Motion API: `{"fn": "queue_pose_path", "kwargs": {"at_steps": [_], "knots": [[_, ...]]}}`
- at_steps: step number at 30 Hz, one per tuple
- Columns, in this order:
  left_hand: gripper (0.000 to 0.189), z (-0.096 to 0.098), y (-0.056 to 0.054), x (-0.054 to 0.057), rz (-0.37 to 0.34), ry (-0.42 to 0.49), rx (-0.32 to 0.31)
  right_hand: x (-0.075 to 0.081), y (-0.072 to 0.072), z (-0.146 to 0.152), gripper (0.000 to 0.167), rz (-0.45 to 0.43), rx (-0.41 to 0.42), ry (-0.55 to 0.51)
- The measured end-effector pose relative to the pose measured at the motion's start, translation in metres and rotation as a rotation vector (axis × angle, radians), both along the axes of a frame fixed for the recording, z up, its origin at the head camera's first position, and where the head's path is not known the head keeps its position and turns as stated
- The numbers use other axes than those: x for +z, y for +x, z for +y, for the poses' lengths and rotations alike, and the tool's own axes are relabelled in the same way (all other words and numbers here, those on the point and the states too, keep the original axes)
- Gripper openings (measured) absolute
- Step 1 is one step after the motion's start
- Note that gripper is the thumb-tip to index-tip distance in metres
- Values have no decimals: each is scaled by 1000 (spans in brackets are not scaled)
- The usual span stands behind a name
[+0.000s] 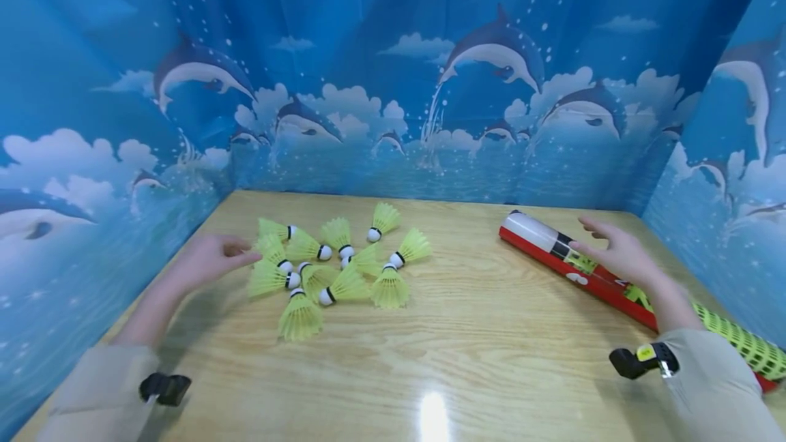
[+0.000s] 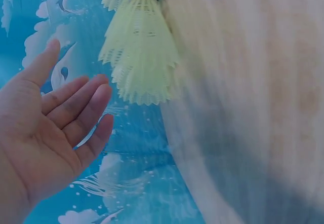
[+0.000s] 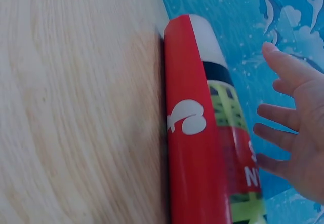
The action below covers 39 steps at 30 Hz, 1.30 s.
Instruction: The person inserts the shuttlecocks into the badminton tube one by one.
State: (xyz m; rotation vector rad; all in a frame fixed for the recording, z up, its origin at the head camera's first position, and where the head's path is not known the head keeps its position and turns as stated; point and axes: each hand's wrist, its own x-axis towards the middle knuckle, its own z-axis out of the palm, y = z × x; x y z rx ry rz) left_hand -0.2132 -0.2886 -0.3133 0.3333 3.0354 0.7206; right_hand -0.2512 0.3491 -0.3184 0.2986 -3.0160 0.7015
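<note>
Several yellow shuttlecocks (image 1: 346, 284) with white, black-banded heads lie scattered on the left half of the table. My left hand (image 1: 211, 260) hovers at the left side of this cluster, fingers relaxed and holding nothing. In the left wrist view its palm and loosely bent fingers show beside a shuttlecock (image 2: 142, 46). A red shuttlecock tube (image 1: 555, 261) lies slantwise on the right, its printed side showing a yellow-green and white pattern. Over the tube, my right hand (image 1: 620, 254) holds nothing, its fingers spread apart, as the right wrist view also shows near the tube (image 3: 195, 158).
The wooden table (image 1: 467, 346) fills the foreground. Blue curtains (image 1: 393, 53) printed with dolphins and clouds stand along its back, left and right. Each sleeve carries a small black wrist camera, the left one (image 1: 164, 389) and the right one (image 1: 641, 360).
</note>
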Motion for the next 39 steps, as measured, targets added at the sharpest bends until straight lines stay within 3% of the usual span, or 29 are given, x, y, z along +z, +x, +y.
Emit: {"fn": "queue_pose_path", "kwargs": {"at_steps": [7,14,20,30,39], "knots": [[49,1,4,-15,-87,47,-15,-12,-4,12,79,-42,42,-25],[33,6,5,-24,-108,78,-22,-23,-5,15,85,-81,36,-22],[29,5,5,-25,-114,95,-59,-22,-7,11,91,-125,19,10],[28,4,5,-23,-94,101,-66,-26,-14,11,91,-146,-4,47],[26,-3,7,-21,-43,128,-65,-25,-12,8,86,-108,-6,123]]}}
